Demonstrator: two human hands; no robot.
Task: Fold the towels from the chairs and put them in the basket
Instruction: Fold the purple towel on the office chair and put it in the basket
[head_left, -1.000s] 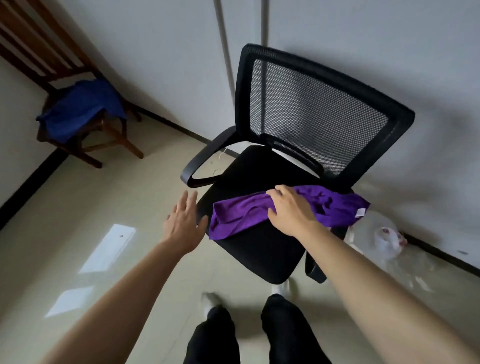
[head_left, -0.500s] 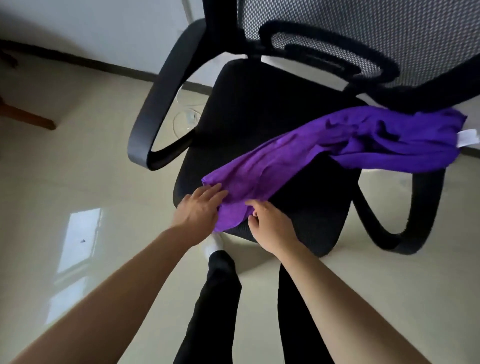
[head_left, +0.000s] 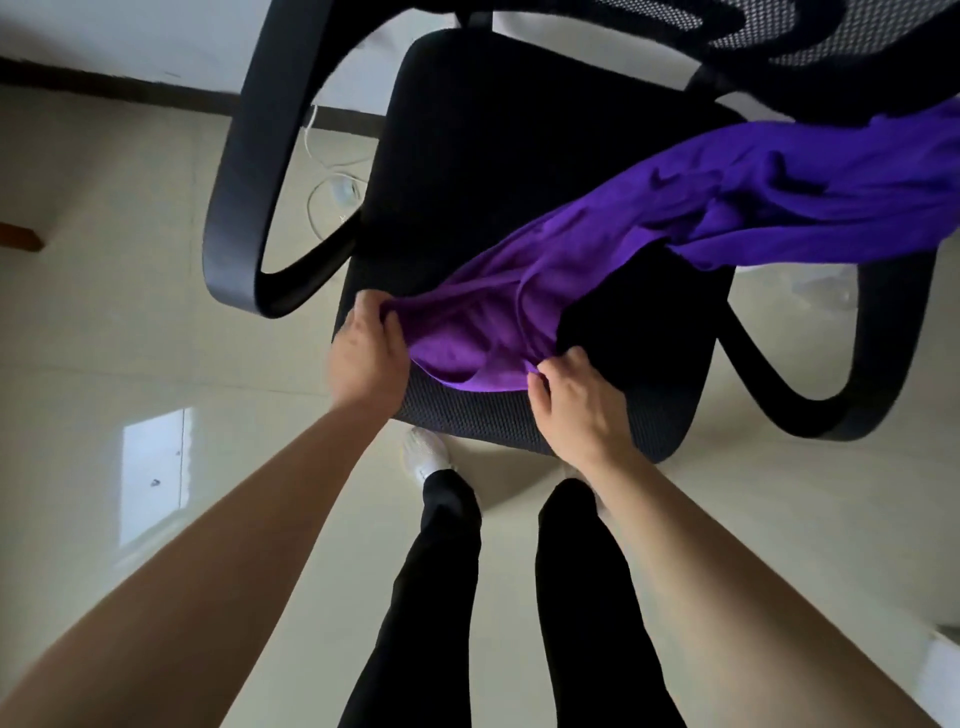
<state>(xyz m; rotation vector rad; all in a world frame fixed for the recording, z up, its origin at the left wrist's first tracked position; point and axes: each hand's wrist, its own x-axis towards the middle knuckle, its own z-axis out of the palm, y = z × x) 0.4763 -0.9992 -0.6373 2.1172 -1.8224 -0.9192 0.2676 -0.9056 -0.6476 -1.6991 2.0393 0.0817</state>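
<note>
Now the hands are farther apart than half a second ago. Then both met at one near corner of the purple towel (head_left: 649, 234). The left hand (head_left: 366, 358) now pinches the near edge's left corner at centre-left of the frame, and the right hand (head_left: 576, 402) grips the other corner just right of centre, fingers curled round the cloth. The near edge sags between them over the front of the black chair seat (head_left: 493, 130). From there the towel runs, crumpled and creased, to the upper right, draped across the armrest (head_left: 893, 364).
</note>
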